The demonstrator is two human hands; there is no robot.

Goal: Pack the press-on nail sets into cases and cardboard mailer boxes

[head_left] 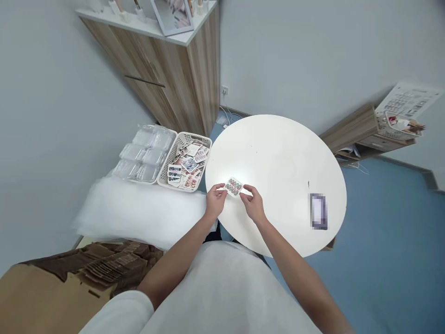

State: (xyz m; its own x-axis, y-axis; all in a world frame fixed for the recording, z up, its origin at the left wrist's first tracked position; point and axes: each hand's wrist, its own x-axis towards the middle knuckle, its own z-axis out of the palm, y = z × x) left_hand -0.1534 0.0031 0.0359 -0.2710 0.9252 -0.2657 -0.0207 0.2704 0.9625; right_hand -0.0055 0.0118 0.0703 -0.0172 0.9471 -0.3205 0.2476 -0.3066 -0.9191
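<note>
Between my two hands is a small white card of press-on nails (233,186), with rows of red and green nails on it. My left hand (216,200) pinches its left edge, and my right hand (253,204) pinches the right edge. The card is held over the near left part of the round white table (278,157). Left of the table, a white plastic basket (160,178) contains many similar nail cards (189,164) in a loose heap.
Beside that basket, another one holds stacked clear plastic boxes (142,153). White wrapping material (139,208) lies in front, above a cardboard box (52,297) of folded cardboard. A blurred-out rectangular object (319,211) lies at the table's right. A wooden cabinet (167,69) stands behind.
</note>
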